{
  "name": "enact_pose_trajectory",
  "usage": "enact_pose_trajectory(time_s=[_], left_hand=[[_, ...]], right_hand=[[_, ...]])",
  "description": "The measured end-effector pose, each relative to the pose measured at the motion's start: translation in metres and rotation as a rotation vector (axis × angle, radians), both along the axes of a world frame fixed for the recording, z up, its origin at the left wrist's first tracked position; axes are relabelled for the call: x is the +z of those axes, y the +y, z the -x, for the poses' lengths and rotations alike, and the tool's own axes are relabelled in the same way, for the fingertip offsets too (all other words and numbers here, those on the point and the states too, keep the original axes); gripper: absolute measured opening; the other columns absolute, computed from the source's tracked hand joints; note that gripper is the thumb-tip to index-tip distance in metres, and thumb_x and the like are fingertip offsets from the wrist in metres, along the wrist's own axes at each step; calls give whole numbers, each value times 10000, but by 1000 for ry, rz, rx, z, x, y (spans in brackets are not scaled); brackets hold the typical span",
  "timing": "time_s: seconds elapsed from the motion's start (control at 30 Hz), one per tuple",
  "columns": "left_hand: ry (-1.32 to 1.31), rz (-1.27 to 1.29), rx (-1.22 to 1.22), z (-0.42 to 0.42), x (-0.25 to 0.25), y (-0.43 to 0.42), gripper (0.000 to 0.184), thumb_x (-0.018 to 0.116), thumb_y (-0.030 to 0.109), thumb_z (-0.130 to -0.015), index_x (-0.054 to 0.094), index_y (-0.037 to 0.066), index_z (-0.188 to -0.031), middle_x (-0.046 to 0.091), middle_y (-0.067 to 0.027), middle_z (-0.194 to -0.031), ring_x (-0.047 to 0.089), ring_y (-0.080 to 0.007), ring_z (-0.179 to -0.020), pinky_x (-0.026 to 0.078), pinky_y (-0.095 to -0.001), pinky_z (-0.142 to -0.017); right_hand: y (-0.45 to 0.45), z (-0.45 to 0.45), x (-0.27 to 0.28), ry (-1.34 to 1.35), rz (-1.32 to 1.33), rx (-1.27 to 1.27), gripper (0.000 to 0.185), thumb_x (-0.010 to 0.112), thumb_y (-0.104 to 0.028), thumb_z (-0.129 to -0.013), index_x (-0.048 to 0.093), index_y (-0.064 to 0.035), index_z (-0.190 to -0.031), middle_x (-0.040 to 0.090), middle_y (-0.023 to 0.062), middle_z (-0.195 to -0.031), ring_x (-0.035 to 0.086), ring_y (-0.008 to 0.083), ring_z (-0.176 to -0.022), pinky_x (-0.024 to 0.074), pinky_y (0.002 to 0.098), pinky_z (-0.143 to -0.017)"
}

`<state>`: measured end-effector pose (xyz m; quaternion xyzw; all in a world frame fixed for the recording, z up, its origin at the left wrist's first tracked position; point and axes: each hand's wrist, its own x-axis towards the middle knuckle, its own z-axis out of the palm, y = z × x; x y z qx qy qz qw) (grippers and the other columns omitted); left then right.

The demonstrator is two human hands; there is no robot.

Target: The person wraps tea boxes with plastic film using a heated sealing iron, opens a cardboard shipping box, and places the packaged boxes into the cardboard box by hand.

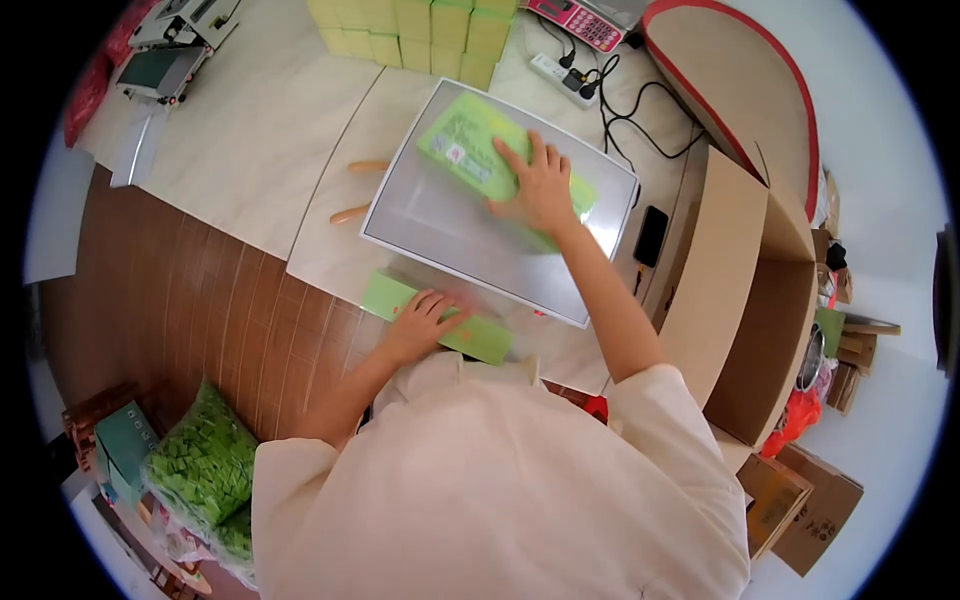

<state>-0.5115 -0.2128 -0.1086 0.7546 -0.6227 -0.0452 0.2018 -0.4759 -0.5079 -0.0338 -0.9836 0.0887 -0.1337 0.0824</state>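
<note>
A light green printed box (pixel 470 145) lies on a grey metal tray with a white rim (pixel 408 250). My right hand (pixel 540 190) rests on the right part of this box, its fingers spread. Nearer my body, a second long green box (pixel 485 338) lies at the table's front edge. My left hand (pixel 425 325) lies across the middle of that box with its fingers apart; its fingertips are slightly blurred. Two wooden handles (pixel 350 214) stick out on the left side of the tray.
Stacked green boxes (pixel 430 35) stand at the back. A power strip (pixel 563 80), black cables and a phone (pixel 651 236) lie right of the tray. An open carton (pixel 725 290) borders the right side. A machine (pixel 165 70) sits back left; a bag of green packets (pixel 205 455) is lower left.
</note>
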Motion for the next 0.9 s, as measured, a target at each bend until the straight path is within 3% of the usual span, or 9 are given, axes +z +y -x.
enact_pose_trajectory(time_s=[0.23, 0.33, 0.47, 0.57, 0.6, 0.67, 0.73, 0.83, 0.9], left_hand=[[-91, -39, -17, 1, 12, 3, 491, 645, 309, -749, 550, 142, -1201, 522, -67, -1152, 471, -243, -1129, 286, -449, -1074], [115, 12, 2, 1, 13, 6, 565, 688, 402, -721, 541, 105, -1179, 530, -72, -1141, 437, -236, -1172, 241, -431, -1097], [151, 79, -25, 6, -21, 30, 374, 683, 313, -756, 563, 80, -1023, 549, -96, -1068, 478, -278, -1094, 326, -432, -1004], [245, 204, 102, 13, -17, 39, 240, 644, 230, -801, 567, 73, -965, 553, -120, -1031, 505, -315, -1029, 375, -441, -923], [286, 275, 199, 13, -9, 38, 184, 619, 188, -819, 569, 67, -950, 554, -134, -1017, 515, -339, -997, 392, -446, -884], [408, 320, 307, 18, 10, 30, 214, 610, 173, -830, 561, 63, -1006, 556, -134, -1038, 521, -331, -1010, 396, -441, -899], [529, 360, 418, 22, 35, 11, 248, 601, 159, -840, 553, 58, -1062, 558, -135, -1058, 528, -324, -1022, 400, -437, -914], [1095, 499, 433, 22, 82, -30, 478, 552, 287, -908, 409, 60, -1303, 528, -148, -1182, 512, -286, -1113, 383, -412, -973], [1634, 491, 222, 19, 112, -48, 705, 495, 432, -929, 161, 84, -1444, 451, -141, -1309, 466, -244, -1200, 365, -392, -1013]], right_hand=[[51, 121, 26, 118, -112, 70, 887, 779, -400, -501, 484, -264, -1326, 337, 228, -1352, 378, 425, -1137, 278, 525, -976], [61, 161, 35, 192, -153, 142, 885, 787, -372, -502, 491, -254, -1328, 323, 238, -1364, 375, 431, -1140, 266, 536, -982], [59, 197, 43, 236, -254, 76, 871, 786, -367, -529, 483, -245, -1337, 307, 233, -1387, 360, 430, -1188, 271, 535, -1001], [37, 212, 48, 123, -1016, -207, 822, 757, -418, -612, 471, -173, -1343, 332, 180, -1418, 378, 321, -1258, 351, 422, -1016], [30, 215, 53, 109, -1016, -233, 822, 757, -418, -612, 471, -173, -1343, 332, 180, -1418, 378, 321, -1258, 351, 422, -1016], [21, 224, 67, 19, -2039, -581, 794, 690, -515, -686, 470, -115, -1335, 452, 159, -1339, 460, 293, -1181, 397, 396, -971], [19, 216, 56, -276, -2200, -450, 697, 605, -558, -772, 506, -94, -1282, 551, 115, -1234, 554, 239, -1038, 468, 372, -864], [33, 202, 34, -426, -2558, -215, 625, 576, -499, -811, 512, -86, -1276, 567, 109, -1205, 561, 225, -1029, 472, 361, -857], [47, 186, 33, -391, -2655, -169, 578, 557, -460, -838, 517, -81, -1272, 577, 105, -1186, 565, 215, -1023, 475, 354, -852]])
